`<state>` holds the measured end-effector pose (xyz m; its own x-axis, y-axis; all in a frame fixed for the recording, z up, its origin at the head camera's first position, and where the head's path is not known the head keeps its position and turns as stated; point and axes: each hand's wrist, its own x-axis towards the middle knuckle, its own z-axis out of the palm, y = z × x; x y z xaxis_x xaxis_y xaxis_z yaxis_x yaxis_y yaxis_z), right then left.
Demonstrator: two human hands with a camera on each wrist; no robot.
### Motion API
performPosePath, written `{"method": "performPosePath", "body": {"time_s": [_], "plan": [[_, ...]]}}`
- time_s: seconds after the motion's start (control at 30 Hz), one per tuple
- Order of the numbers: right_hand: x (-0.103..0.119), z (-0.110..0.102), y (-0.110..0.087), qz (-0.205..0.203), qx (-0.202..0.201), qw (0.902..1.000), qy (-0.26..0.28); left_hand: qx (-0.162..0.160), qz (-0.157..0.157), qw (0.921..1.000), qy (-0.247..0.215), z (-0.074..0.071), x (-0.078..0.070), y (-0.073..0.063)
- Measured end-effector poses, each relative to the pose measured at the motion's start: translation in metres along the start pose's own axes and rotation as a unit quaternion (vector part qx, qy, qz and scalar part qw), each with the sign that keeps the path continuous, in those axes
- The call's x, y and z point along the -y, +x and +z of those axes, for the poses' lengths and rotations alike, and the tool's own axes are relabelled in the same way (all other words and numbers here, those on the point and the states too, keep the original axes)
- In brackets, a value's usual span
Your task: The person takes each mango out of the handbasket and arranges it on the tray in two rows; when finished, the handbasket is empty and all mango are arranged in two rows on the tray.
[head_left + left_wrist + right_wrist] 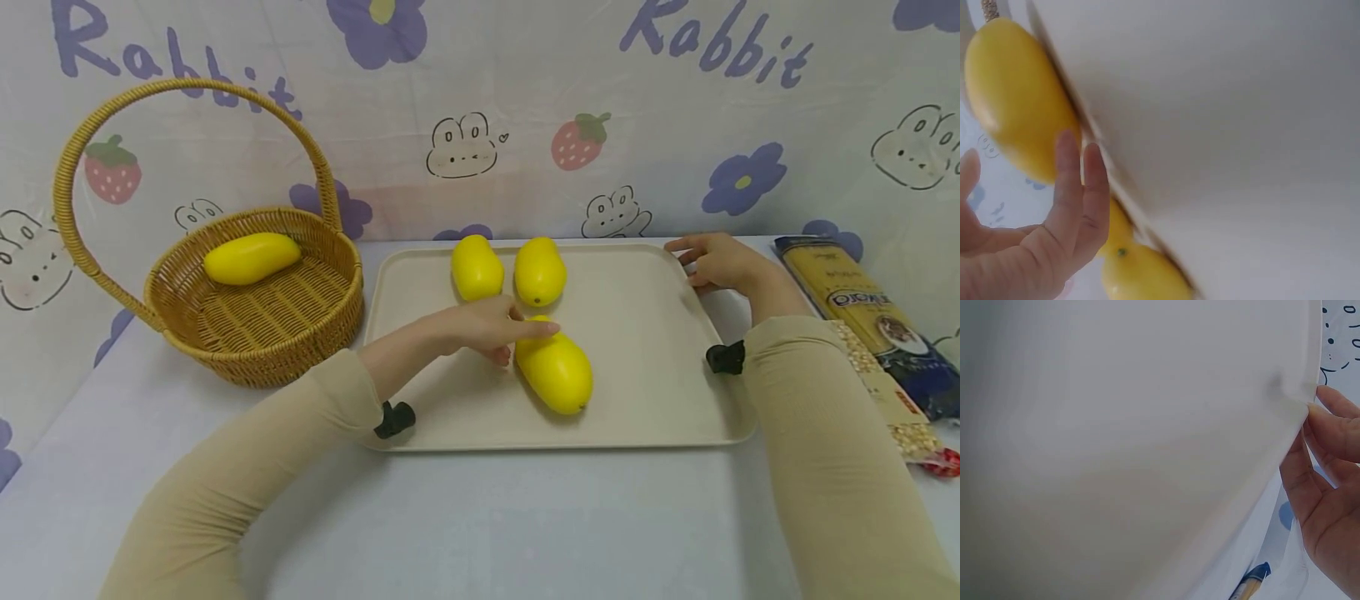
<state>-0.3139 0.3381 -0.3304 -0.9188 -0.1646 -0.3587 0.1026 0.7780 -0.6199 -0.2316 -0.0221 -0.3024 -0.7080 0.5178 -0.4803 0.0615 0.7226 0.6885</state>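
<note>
Three yellow mangoes are on a beige tray (645, 375): one mango (477, 268) and another (540, 273) near the far rim, and a third (558, 371) nearer the front. My left hand (491, 329) reaches over the tray to the front mango, thumb and fingers spread at its far end. In the left wrist view, the fingers (1067, 181) are loosely extended and overlap that mango (1019, 94). At the tray's far right corner, my right hand (716, 262) holds the rim, with fingertips (1329, 431) against the corner in the right wrist view.
A wicker basket (330, 333) with a tall handle stands left of the tray, holding a long yellow mango (252, 258). To the right lie a pasta packet (862, 300) and a bag of pale grains (888, 400). A patterned cloth (517, 92) hangs behind.
</note>
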Motion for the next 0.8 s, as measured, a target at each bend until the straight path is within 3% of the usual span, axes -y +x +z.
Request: {"method": "performPosePath", "body": {"time_s": [0.23,0.57,0.8], "plan": [[-0.001,-0.001,0.001,-0.003,0.002,1.0,-0.002,-0.031,0.002,0.9995,0.01,-0.015,-0.009,-0.016],[0.0,-0.001,-0.002,-0.005,0.004,0.9999,-0.008,-0.077,0.003,0.9964,0.035,-0.045,-0.02,-0.052],[0.002,-0.001,-0.004,-0.008,0.006,0.9999,-0.008,-0.091,0.016,0.9954,0.025,-0.068,-0.023,-0.078]]}}
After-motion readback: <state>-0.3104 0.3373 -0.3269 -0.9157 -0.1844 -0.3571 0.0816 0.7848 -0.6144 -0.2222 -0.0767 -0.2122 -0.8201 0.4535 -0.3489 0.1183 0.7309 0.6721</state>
